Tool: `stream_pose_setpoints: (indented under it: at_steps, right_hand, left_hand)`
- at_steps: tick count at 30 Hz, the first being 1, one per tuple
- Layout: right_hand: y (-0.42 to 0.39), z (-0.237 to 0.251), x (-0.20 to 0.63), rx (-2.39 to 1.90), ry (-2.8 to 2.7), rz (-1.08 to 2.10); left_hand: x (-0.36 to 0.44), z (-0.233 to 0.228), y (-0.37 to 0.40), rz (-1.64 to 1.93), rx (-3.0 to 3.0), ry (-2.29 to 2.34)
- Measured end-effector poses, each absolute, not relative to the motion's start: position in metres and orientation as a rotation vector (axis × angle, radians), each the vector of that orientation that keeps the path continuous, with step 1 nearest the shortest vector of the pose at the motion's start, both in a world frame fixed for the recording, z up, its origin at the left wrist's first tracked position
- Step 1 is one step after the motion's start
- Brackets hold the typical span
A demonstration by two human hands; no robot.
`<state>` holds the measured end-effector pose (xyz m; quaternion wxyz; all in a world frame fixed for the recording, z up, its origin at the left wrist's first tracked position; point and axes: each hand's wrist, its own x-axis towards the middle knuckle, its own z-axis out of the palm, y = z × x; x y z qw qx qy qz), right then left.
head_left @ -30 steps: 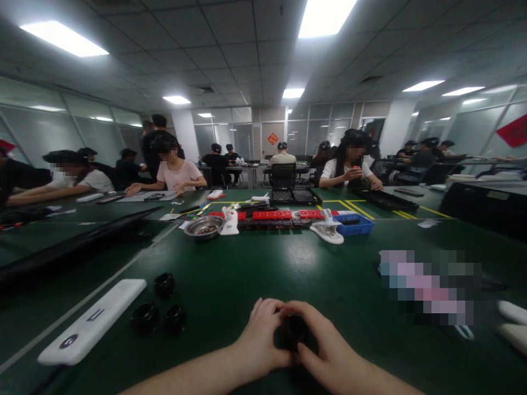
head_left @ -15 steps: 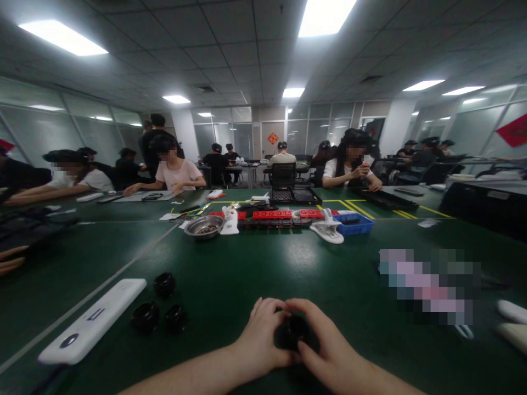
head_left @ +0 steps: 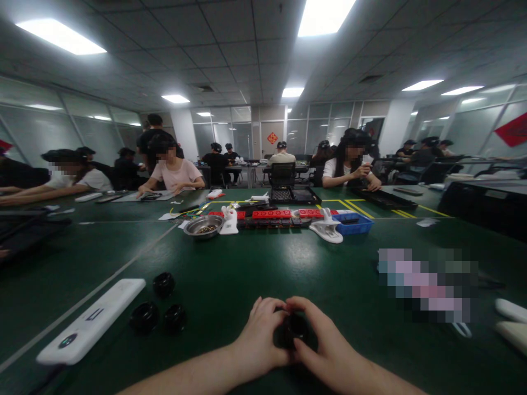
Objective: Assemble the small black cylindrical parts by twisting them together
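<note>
My left hand (head_left: 260, 336) and my right hand (head_left: 325, 345) meet low in the middle of the view, both closed around one small black round part (head_left: 295, 328) just above the green table (head_left: 263, 269). Most of that part is hidden by my fingers. Three similar black round parts (head_left: 157, 307) lie on the table to the left of my left hand, apart from it. Beside them lies a long white flat device (head_left: 91, 320).
Mid-table stand a metal bowl (head_left: 203, 226), a row of red blocks (head_left: 284, 214), white clamp tools (head_left: 327, 230) and a blue bin (head_left: 353, 223). A blurred-out patch (head_left: 428, 282) sits at right. Several people work at the far side and at other tables. White objects (head_left: 510, 321) lie at the right edge.
My fingers have shifted slightly on the black part. At the far left, a dark flat tray was drawn back and now shows only at the frame edge.
</note>
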<state>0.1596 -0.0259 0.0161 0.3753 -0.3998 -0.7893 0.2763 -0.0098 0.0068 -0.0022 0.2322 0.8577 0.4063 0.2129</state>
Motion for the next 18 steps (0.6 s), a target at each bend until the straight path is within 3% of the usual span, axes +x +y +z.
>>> stream_pose_setpoints:
  at_steps: [9,18]
  right_hand:
    - [-0.0221,0.0184,0.1559,-1.209,-1.931,0.686]
    - [-0.0265,0.0214,0.1586,-1.021,-2.034,0.656]
  left_hand:
    - [-0.0095,-0.0017,0.0073,0.557,2.357,1.125]
    - [-0.0099,-0.0009,0.0068,0.567,2.353,1.118]
